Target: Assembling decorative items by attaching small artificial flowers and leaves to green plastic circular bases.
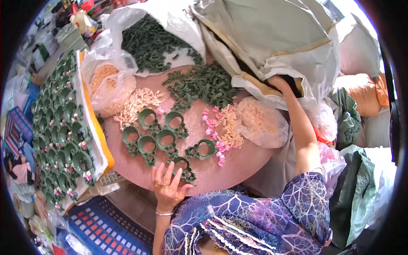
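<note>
My left hand (169,187) lies at the near edge of the round pinkish table with its fingers stretched and apart. Its fingertips are beside, perhaps touching, a dark green plastic ring piece (189,173) with small leafy parts. My right arm reaches far right, and my right hand (278,83) goes into the mouth of a large whitish woven sack (272,34), which hides the fingers. Several more green ring pieces (165,138) lie grouped just beyond my left hand. One separate ring piece (207,148) sits to their right, next to small pink flowers (220,146).
Loose green leaf pieces (204,85) and cream-coloured bits (138,106) are heaped on the table (246,170). Clear bags (259,123) and a white bag of green leaves (148,44) stand around. A board of green pieces (63,140) leans left, above a blue basket (110,225).
</note>
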Demonstrator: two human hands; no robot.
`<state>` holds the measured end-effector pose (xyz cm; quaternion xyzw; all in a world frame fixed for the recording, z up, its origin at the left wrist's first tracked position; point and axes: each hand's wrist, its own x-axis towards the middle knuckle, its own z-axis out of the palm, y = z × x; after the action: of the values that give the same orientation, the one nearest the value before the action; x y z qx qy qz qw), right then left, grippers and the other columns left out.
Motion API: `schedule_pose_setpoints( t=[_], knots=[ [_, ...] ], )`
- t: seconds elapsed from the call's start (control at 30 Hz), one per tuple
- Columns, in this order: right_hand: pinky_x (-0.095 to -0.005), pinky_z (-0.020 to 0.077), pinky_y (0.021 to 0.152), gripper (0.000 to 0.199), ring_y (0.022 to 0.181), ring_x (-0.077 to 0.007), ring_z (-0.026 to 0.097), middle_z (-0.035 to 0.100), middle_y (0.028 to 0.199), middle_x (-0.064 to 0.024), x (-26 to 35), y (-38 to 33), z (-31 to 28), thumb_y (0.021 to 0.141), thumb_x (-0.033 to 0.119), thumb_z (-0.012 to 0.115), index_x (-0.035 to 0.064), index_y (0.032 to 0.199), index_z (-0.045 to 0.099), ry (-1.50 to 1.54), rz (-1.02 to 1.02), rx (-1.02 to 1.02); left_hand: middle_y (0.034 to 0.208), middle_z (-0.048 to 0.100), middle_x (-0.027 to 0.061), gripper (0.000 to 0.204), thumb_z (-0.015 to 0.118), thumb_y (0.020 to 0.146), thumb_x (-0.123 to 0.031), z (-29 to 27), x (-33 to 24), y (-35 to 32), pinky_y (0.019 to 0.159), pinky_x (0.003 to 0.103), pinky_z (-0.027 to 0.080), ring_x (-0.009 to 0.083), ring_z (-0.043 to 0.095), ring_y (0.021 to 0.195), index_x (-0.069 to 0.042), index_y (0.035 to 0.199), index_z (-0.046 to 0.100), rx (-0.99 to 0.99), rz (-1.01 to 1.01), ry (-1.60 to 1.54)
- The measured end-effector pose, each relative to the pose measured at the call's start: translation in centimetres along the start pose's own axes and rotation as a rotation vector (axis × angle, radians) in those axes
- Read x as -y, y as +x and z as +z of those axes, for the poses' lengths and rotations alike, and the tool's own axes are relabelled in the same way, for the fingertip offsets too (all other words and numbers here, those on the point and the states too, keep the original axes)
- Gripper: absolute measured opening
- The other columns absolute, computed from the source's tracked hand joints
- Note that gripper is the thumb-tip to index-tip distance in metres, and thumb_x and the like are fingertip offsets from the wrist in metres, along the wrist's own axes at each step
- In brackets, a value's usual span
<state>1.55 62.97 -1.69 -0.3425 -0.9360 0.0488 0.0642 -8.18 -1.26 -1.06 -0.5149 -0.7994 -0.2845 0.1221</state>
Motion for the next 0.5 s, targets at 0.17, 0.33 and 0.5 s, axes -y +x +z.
schedule_pose_setpoints(
  t=[0.17,0.33,0.5],
  knots=[
    [-0.0368,0.0291,0.117,0.086,0.144,-0.0306,0.036,0.040,0.155,-0.0203,4.5,2.5,0.8,0.086,0.059,0.066,0.0056,0.150,0.042,0.363,0.034,0.053,0.142,0.055,0.0095,0.061,0.063,0.088,-0.061,0.0,-0.4,0.0,0.115,0.057,0.028,0.0351,0.044,0.134,-0.012,0.124,0.068,-0.025,-0.043,0.003],
    [-0.0321,0.0433,0.100,0.073,0.120,-0.0226,0.055,0.054,0.142,-0.0191,7.2,6.3,2.6,0.090,0.044,0.069,-0.0063,0.140,0.050,0.599,0.108,0.081,0.141,0.056,0.0077,0.063,0.063,0.086,-0.061,0.4,-0.6,0.0,0.116,0.055,0.029,0.0321,0.044,0.134,-0.011,0.125,0.067,-0.048,-0.016,0.015],
    [-0.0347,0.0400,0.105,0.075,0.122,-0.0279,0.054,0.055,0.140,-0.0199,6.4,9.9,4.8,0.081,0.039,0.074,-0.0037,0.139,0.052,0.794,0.228,0.196,0.141,0.056,0.0068,0.064,0.065,0.084,-0.060,0.2,-0.6,0.2,0.117,0.055,0.027,0.0300,0.044,0.135,-0.012,0.125,0.066,-0.024,-0.029,0.002]
  ],
)
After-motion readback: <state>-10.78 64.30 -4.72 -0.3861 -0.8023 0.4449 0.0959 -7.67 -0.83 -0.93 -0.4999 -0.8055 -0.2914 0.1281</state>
